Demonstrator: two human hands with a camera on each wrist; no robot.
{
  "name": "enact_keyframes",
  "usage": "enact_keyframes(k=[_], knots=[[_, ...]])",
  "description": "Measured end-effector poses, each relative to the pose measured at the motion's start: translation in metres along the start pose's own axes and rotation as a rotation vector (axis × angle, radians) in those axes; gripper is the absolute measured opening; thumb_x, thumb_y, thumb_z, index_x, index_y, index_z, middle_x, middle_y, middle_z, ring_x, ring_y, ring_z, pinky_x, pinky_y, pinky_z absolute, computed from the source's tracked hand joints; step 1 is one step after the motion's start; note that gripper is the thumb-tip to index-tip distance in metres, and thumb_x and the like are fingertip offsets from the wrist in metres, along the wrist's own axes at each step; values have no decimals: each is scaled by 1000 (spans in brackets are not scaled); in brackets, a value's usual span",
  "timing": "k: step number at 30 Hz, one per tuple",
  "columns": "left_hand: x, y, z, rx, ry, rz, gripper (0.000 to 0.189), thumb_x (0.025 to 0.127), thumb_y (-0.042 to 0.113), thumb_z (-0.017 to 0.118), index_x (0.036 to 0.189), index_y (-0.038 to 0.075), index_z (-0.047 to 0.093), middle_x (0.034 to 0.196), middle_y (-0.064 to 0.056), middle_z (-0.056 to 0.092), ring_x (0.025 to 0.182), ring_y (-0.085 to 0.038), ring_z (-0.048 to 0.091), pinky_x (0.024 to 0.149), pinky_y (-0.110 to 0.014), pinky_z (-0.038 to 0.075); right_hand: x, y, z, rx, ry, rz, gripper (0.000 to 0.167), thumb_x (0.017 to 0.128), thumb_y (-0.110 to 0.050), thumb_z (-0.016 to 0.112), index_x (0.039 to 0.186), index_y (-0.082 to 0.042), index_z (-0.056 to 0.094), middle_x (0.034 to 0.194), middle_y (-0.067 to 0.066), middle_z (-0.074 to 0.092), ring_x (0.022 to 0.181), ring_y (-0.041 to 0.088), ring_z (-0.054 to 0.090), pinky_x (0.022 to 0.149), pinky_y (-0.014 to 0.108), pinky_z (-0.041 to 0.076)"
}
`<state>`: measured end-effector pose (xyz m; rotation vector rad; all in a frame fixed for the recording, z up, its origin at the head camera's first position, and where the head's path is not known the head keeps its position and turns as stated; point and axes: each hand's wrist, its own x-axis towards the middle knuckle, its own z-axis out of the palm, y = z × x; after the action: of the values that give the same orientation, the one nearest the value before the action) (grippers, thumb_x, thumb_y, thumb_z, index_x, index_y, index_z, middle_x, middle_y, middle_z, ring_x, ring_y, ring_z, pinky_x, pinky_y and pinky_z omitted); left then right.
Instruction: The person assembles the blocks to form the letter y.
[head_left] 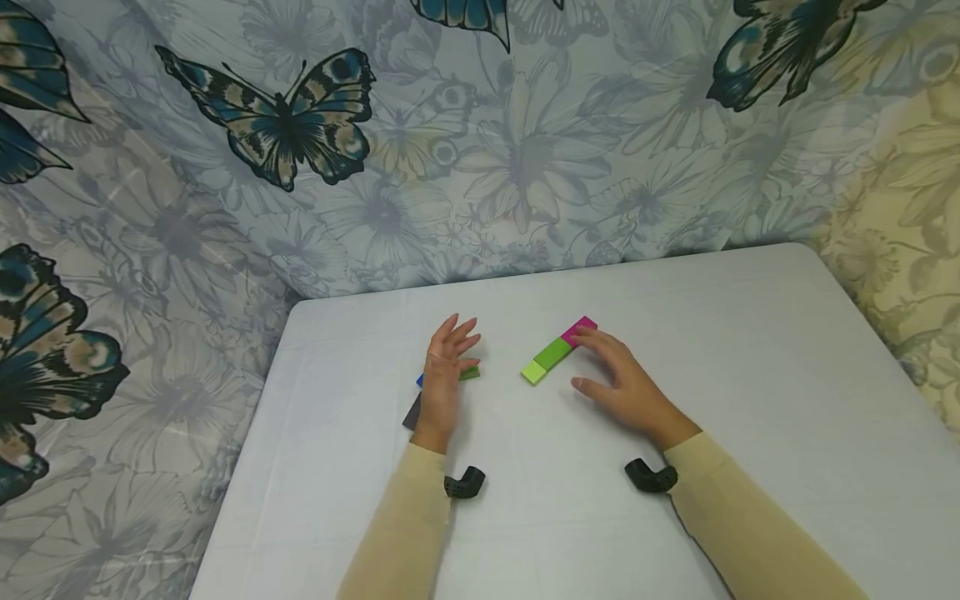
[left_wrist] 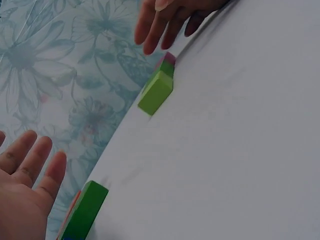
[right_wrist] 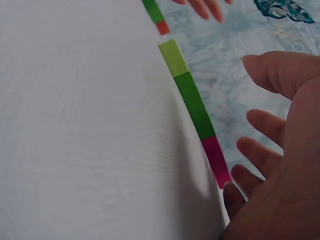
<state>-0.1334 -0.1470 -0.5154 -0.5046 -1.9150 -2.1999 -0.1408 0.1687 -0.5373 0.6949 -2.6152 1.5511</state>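
A lime block (head_left: 533, 372), a longer green block (head_left: 552, 354) and a magenta block (head_left: 581, 325) lie end to end in a slanting row. My right hand (head_left: 633, 396) is beside the magenta end, fingers spread and loosely bent, gripping nothing; whether a fingertip touches it I cannot tell. My left hand (head_left: 442, 379) is over a second group, its fingers extended. Around that hand show parts of another green block (head_left: 470, 373), a blue piece (head_left: 420, 381) and a dark grey piece (head_left: 412, 412). An orange-red piece (right_wrist: 162, 27) appears beside that green block in the right wrist view.
The blocks lie on a white-covered table (head_left: 750, 358). Behind it and at the left hangs cloth (head_left: 525, 167) printed with flowers and butterflies. A black device sits at the left wrist (head_left: 465, 482) and another at the right wrist (head_left: 650, 477).
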Motion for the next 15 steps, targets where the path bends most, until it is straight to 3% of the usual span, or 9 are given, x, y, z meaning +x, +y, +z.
enact_keyframes(k=[5, 11, 15], knots=[[3, 3, -15, 15, 67, 18, 88, 113, 69, 30, 167, -1, 30, 162, -24, 48, 142, -59, 43, 108, -67, 41, -4, -4, 3, -14, -32, 21, 68, 99, -20, 80, 161, -10, 52, 171, 11, 39, 159, 39, 27, 123, 70, 21], [3, 7, -30, 24, 146, 9, 80, 114, 63, 34, 166, 1, 34, 159, -26, 50, 143, -47, 47, 106, -63, 40, -6, -4, 6, -19, -48, -31, 68, 99, -20, 81, 160, -8, 53, 170, 10, 40, 158, 37, 29, 122, 70, 23], [3, 7, -41, 94, 198, -6, 67, 117, 49, 31, 166, 3, 35, 157, -22, 54, 141, -42, 49, 105, -65, 40, -6, -5, 8, -26, -68, -55, 67, 98, -18, 81, 158, -8, 54, 171, 10, 39, 158, 36, 28, 122, 70, 23]])
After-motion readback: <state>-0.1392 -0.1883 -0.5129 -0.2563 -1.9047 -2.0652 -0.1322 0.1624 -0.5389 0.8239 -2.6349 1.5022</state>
